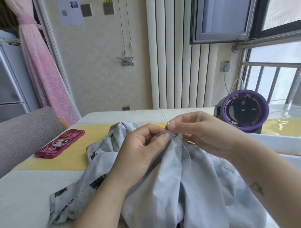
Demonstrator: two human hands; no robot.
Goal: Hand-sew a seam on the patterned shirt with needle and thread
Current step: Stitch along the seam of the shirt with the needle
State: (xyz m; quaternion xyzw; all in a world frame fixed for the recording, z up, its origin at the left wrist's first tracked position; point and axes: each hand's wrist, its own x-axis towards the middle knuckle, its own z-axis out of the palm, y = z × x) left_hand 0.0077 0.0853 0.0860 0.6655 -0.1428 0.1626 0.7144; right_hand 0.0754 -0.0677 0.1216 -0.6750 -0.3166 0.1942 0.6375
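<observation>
Patterned shirt (171,187) looks mid-seam — left hand (143,149) pinches its fold, right hand (200,130) holds the needle (166,118) in a tight grip; stitches likely remain.

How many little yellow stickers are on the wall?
3 yellow stickers: one at the top edge above a grey wall plate, one above the plugged-in socket on the right, one low just behind the table. Others may be hidden.

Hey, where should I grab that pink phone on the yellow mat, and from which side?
Pinch the pink phone across its two long edges near the middle, coming from above on the left: it lies flat, case-back up, clear of the shirt.
</observation>
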